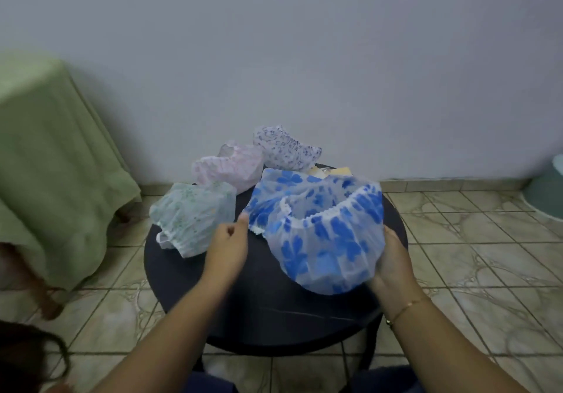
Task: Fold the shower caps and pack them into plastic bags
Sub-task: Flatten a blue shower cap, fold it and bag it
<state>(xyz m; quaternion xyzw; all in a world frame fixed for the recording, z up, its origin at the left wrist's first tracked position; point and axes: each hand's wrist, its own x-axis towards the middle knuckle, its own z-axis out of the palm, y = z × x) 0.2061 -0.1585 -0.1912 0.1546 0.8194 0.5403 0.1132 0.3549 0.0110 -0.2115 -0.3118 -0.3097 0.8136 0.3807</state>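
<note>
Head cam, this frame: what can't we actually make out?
- Right hand: its fingers are hidden under the blue-flowered shower cap, so the grip is unclear.
- Tan items at the far edge of the round table: mostly hidden behind that cap, unidentifiable.
- Left hand: motion-blurred; whether it pinches the cap's edge is unclear.
- Teal object: cut off by the right edge.

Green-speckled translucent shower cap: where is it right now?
In the head view, the green-speckled translucent shower cap lies on the left edge of the round dark table, in front of the pink cap and just left of the left hand.
</note>
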